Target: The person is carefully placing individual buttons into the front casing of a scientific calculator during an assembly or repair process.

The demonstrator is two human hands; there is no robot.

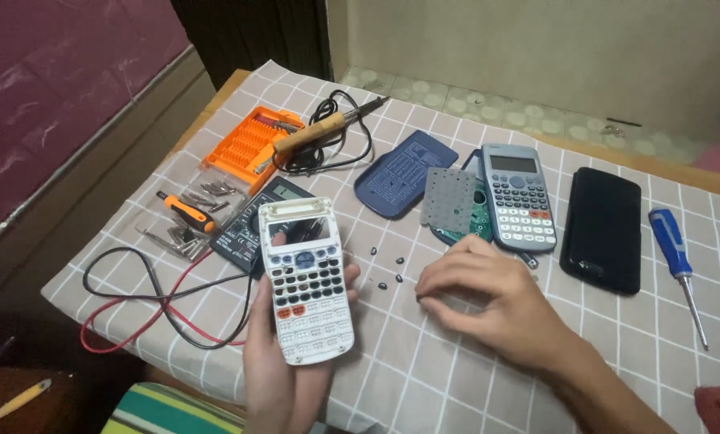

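1. The left hand (pixel 283 354) is gripping a white calculator front (pixel 306 281) from below, fingers wrapped around its lower half and thumb along the left edge. It is holding it above the near edge of the table (pixel 424 378), key side up.
2. The calculator front's long axis is running from about 6 o'clock to 12 o'clock, tipped slightly toward 11, with the empty display window at the far end.
3. A few small dark screws (pixel 388 269) are lying on the checked cloth just beside the calculator front, at about 3 o'clock from it.
4. The right hand (pixel 488 301) is resting palm down on the table, fingers curled narrow and holding nothing I can make out. Its fingertips are pointing toward 9 o'clock, near the screws.
5. The screws are sitting between the two hands, and the right hand is the nearer one.
6. A grey calculator (pixel 521 197) is lying at 12 o'clock from the right hand, and a blue screwdriver (pixel 675 261) is well apart at 3 o'clock.
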